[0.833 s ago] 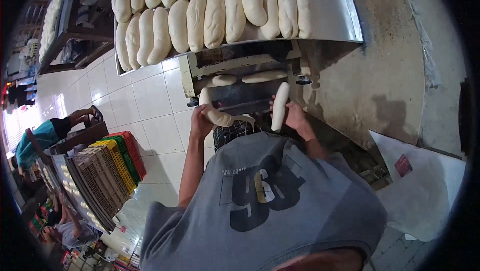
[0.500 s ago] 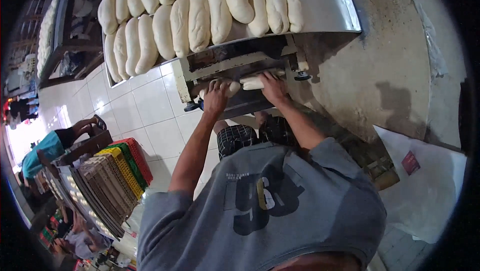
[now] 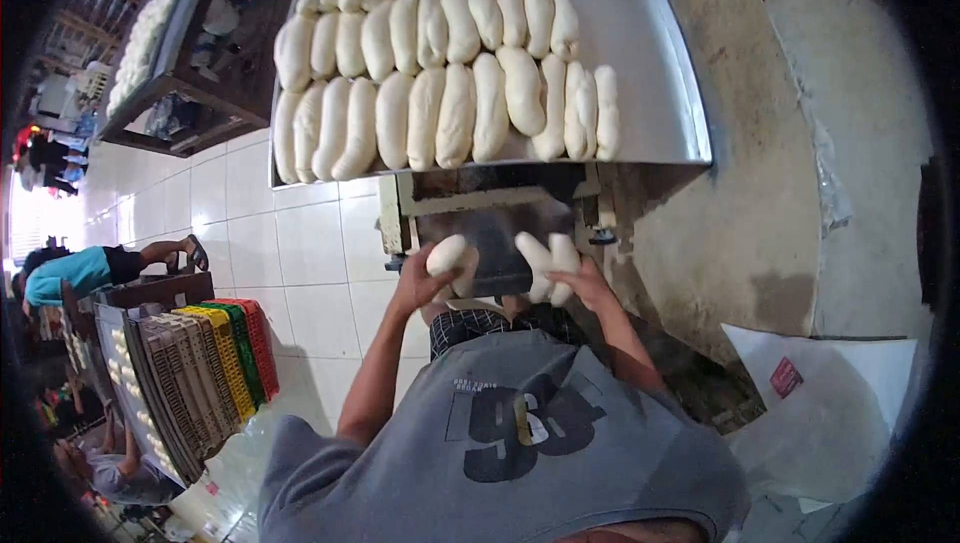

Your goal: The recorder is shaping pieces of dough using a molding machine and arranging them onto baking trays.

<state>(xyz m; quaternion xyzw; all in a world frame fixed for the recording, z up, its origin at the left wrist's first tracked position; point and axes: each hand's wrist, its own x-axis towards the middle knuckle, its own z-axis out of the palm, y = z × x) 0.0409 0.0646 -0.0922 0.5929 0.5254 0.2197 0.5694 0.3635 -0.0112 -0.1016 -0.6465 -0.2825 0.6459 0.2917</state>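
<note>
Much of the lower view is filled by your grey shirt (image 3: 500, 423), with your dark checked shorts (image 3: 468, 325) just beyond it. Your left hand (image 3: 415, 285) is curled around pale dough (image 3: 446, 255), thumb toward you; a second lump shows beneath, but whether it is a separate piece is hard to tell. Your right hand (image 3: 590, 285) is clamped on two dough rolls (image 3: 536, 255) standing side by side, its thumb across their near faces. Most fingers of both hands are hidden behind the dough, and the hands are well apart. Between and beyond them sits a machine with a dark bed (image 3: 492, 243) and a worn cream frame (image 3: 490, 201); its upper part is blurred and partly covered by a metal tray (image 3: 640, 63). That tray carries rows of plump dough rolls (image 3: 425, 118), packed close, leaving its right side bare. Farther off to your left stand stacked crates (image 3: 220, 363) on a tiled floor (image 3: 310, 263). Beyond, a person in a turquoise top (image 3: 75, 278) is partly lost near the dark rim.
</note>
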